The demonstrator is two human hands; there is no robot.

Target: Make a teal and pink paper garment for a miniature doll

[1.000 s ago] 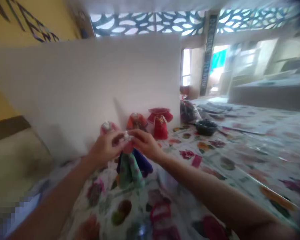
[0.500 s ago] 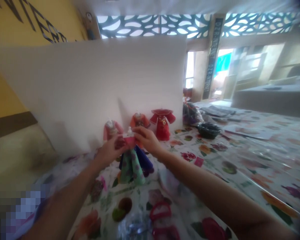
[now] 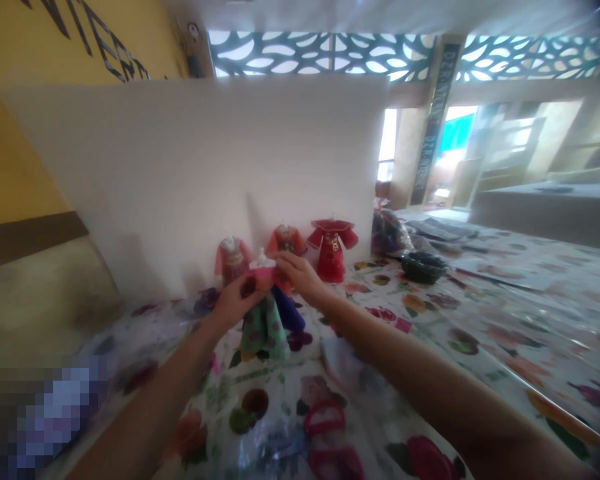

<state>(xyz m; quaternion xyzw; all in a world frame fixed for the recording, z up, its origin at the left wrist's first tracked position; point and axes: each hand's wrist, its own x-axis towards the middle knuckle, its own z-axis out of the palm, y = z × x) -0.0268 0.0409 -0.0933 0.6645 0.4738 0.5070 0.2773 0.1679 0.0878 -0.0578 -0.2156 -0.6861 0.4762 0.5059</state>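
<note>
A miniature dress form (image 3: 261, 257) with a white top wears a doll dress: a pink bodice (image 3: 263, 276) above a pale green skirt (image 3: 265, 330) with purple dots. My left hand (image 3: 237, 301) grips the bodice from the left, thumb and fingers closed around its side. On the other side, my right hand (image 3: 301, 276) pinches the bodice's upper right edge with its fingertips. Just behind stand a small pink outfit (image 3: 231, 259) and an orange top (image 3: 286, 239), the latter partly covered by my right hand. A dark blue skirt (image 3: 290, 312) shows behind the green one.
A red doll dress (image 3: 332, 257) stands before the white backdrop board (image 3: 220, 160). Farther right are a dark bowl (image 3: 424, 265) and a plastic-wrapped bundle (image 3: 391, 230). Red-framed pieces (image 3: 326, 419) and clear plastic (image 3: 270, 447) lie near me on the floral tablecloth (image 3: 460, 373).
The view has shifted slightly, so the background sits farther right. The dress has turned or tilted a little, its skirt hem now farther left. Both hands keep hold of the bodice.
</note>
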